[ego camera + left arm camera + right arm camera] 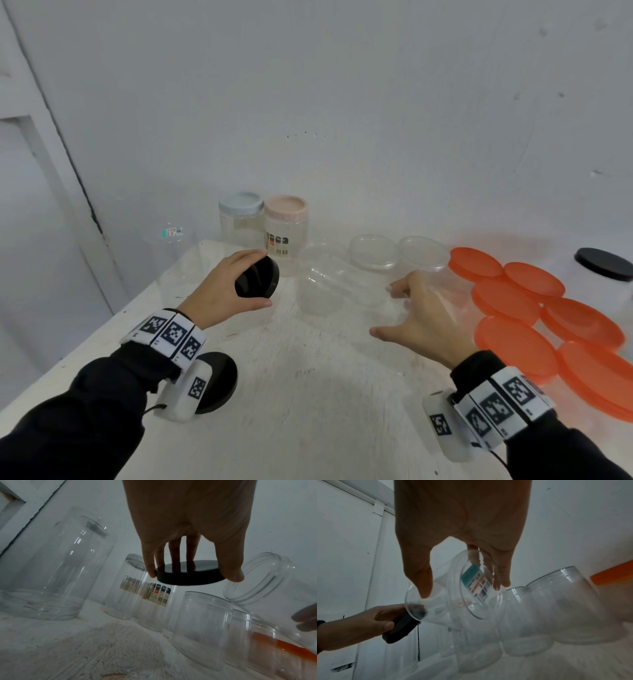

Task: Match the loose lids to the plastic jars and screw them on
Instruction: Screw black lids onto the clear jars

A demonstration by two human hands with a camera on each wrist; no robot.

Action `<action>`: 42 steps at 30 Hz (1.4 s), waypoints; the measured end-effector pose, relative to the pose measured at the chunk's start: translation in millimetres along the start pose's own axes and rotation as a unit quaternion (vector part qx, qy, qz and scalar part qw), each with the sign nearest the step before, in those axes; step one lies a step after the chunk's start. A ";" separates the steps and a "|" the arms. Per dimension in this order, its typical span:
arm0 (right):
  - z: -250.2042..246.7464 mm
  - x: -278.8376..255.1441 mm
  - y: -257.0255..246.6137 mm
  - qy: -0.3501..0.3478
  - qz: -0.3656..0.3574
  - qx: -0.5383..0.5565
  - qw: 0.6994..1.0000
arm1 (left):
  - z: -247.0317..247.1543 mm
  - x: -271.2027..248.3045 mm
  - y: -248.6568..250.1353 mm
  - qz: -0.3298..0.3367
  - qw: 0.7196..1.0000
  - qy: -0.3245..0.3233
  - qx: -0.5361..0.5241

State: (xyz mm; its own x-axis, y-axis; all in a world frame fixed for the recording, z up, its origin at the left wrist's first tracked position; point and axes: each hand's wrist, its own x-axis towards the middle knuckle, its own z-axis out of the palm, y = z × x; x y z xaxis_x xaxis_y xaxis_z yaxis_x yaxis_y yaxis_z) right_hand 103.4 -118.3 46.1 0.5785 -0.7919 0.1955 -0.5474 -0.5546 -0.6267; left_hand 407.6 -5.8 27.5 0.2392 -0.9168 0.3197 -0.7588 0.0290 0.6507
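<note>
Head view: the left hand (226, 291) pinches a round black lid (257, 277) by its rim, thumb on the near side and fingers over the far side, the lid tilted on edge above the counter (308, 394) near its left edge. The right hand (424, 318) is curled around a clear plastic jar (325, 284) that is tipped over, its mouth turned toward the black lid; jar and lid are near each other but apart. Both forearms wear dark sleeves and tag-printed wristbands. A second black lid (219, 380) lies flat on the counter under the left wrist. Against the wall at the counter's far edge stand a jar with a pale blue lid (241, 219) and a jar with a pink lid (287, 233). Orange lids (534, 308) cover the counter's right side.

Left wrist view: the fingers (175, 555) and thumb clamp the black lid across its width, held level and clear of the counter. The tipped jar's threaded mouth (257, 577) sits just beside the lid, to its right.

Right wrist view: the thumb (423, 580) and fingers wrap the tipped jar's wall, a printed label (476, 582) showing through it.
</note>
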 end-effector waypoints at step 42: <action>34.3 -10.6 27.5 -0.090 0.104 0.169 0.976 | 56.3 37.3 103.0 0.176 0.978 -0.099 -0.053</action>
State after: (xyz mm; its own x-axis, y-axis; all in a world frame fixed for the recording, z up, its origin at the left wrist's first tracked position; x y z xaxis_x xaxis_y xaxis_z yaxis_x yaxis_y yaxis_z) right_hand 102.9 -116.5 1.0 0.5896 -0.8037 -0.0798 -0.4510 -0.2457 -0.8581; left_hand 304.3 -59.5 67.6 -0.1555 -0.9011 0.4047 -0.7039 0.3885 0.5947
